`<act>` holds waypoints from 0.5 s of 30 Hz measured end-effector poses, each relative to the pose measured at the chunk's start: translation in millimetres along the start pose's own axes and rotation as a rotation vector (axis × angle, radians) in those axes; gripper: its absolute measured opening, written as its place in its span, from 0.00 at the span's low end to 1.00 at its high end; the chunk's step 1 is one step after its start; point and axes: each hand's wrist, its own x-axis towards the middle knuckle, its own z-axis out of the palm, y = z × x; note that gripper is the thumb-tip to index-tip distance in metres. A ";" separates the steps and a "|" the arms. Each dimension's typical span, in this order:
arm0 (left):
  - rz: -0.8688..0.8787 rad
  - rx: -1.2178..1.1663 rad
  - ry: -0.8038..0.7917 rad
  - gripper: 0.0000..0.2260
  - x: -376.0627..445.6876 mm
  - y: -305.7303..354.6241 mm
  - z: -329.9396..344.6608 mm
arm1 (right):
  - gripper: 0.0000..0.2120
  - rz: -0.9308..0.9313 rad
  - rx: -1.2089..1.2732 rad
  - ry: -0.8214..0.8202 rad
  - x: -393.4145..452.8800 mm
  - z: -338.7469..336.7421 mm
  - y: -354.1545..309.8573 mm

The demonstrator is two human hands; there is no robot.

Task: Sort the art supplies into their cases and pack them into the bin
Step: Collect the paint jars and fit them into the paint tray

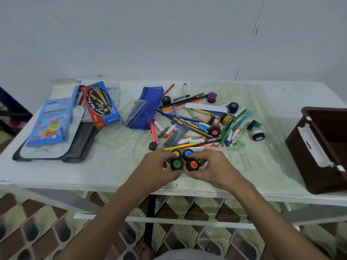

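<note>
Several small paint pots with black caps stand in a clear tray near the table's front edge: yellow (176,153), blue (188,153), green (176,164) and orange (192,164). My left hand (155,167) cups the tray's left side with its fingers by the green pot. My right hand (214,166) grips the orange pot from the right. Behind them lies a loose pile of pencils, crayons and pens (193,121), with more paint pots among them. A blue mesh pouch (148,107) lies left of the pile. The dark brown bin (319,147) stands at the right edge.
At the left are a blue neon box (50,121), a red water colour box (102,105) and a black case (84,145) under a clear tray. The white table (112,169) stands against a pale wall. Patterned floor tiles show below.
</note>
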 end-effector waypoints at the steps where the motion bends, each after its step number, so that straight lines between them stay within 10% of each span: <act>1: -0.005 0.005 -0.002 0.17 0.2 -1.3 1.3 | 0.19 0.024 0.002 0.011 1.0 1.7 0.7; 15: -0.047 0.028 -0.041 0.17 13.1 -13.3 -1.3 | 0.18 0.131 0.164 0.078 3.7 -1.4 18.9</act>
